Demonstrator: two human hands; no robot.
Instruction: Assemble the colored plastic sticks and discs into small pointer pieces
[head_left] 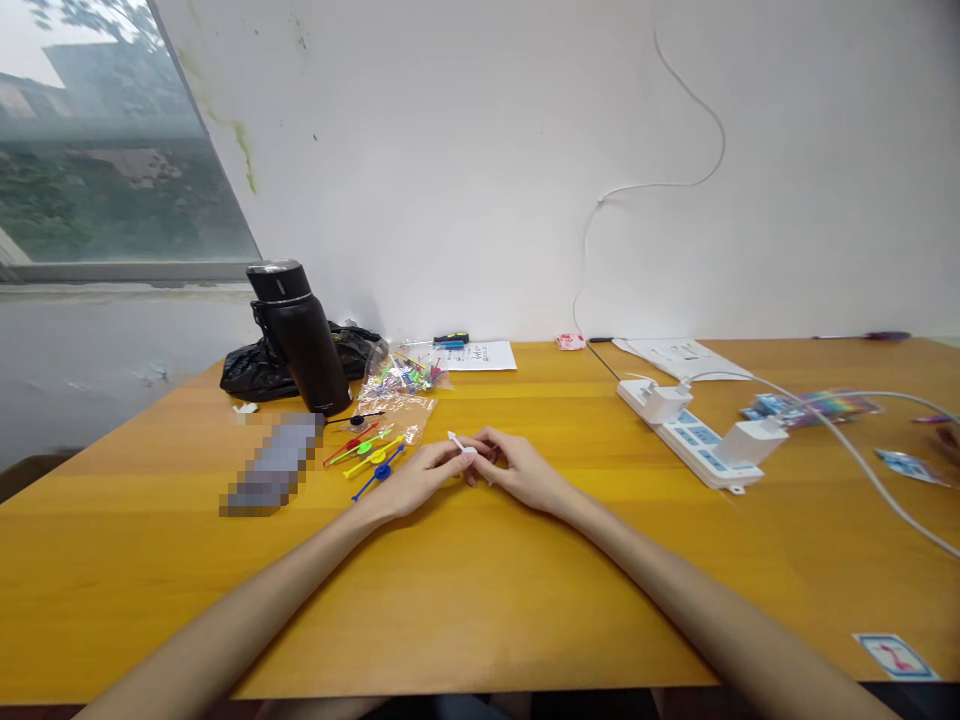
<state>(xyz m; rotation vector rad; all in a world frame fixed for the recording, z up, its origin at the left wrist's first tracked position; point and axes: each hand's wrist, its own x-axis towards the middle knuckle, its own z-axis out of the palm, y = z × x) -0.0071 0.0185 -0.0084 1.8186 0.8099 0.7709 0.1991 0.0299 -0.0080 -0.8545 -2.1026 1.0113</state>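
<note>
Between my fingertips is a white arrow spinner (468, 450), its pointed end aimed up and to the left. My left hand (429, 474) pinches it from the left, thumb pressed near its round hub. From the other side my right hand (523, 470) closes its thumb and fingers on it. Part of the spinner is hidden behind the fingers. Left of my hands lie a blue arrow spinner (382, 472), a yellow one (377, 457), a green one (364, 448), a red one (341, 450) and a black one (358, 420).
Behind the spinners is a clear plastic bag (409, 378) of small colourful parts. A black bottle (300, 340) stands by a black plastic bag (251, 370). At right, a power strip (694, 440) holds plugged-in chargers with cables. A blurred-out flat object (277, 465) lies at left.
</note>
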